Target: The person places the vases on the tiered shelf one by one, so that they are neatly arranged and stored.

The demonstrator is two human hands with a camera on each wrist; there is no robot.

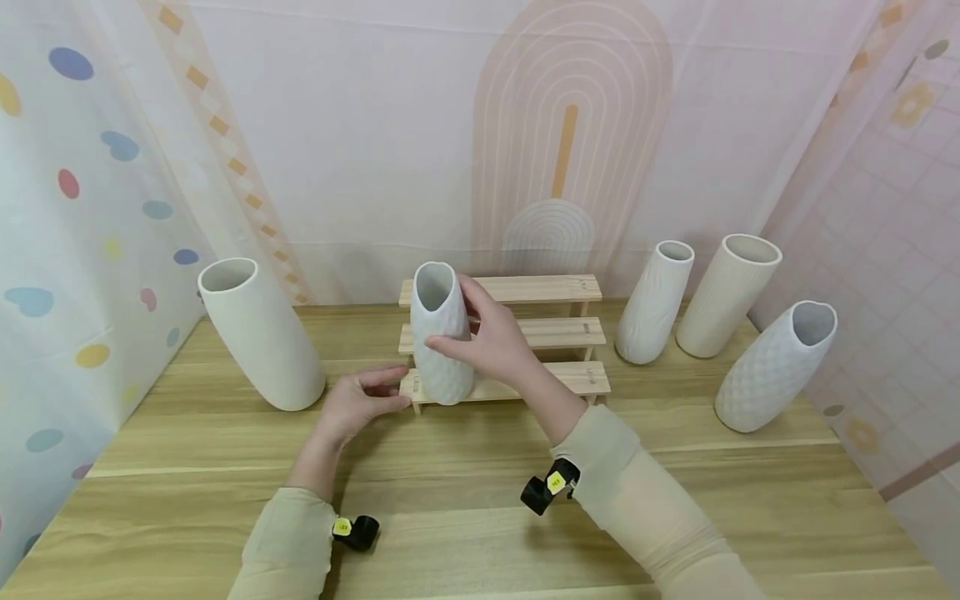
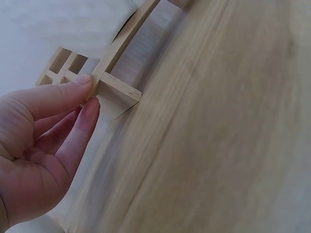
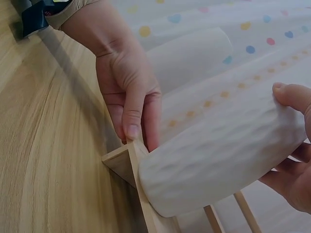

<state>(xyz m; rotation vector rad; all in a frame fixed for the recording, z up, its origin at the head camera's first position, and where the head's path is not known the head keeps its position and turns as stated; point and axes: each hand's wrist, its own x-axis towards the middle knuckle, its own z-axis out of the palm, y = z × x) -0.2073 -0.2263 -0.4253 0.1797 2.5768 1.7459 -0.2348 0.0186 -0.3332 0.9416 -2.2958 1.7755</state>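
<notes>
A small white vase with a dimpled surface and an uneven rim stands nearly upright at the left end of the lowest step of a three-step wooden display stand. My right hand grips it from the right, thumb across the front and fingers behind. Whether its base bears fully on the step, I cannot tell. At the stand's left end, my left hand pinches the tip of the lowest plank between thumb and fingers; the left wrist view shows the thumb on the wood.
A tall smooth white vase stands at the left on the wooden table. To the stand's right are a slim white vase, a ribbed cream vase and a diamond-textured white vase. Patterned curtains hang behind.
</notes>
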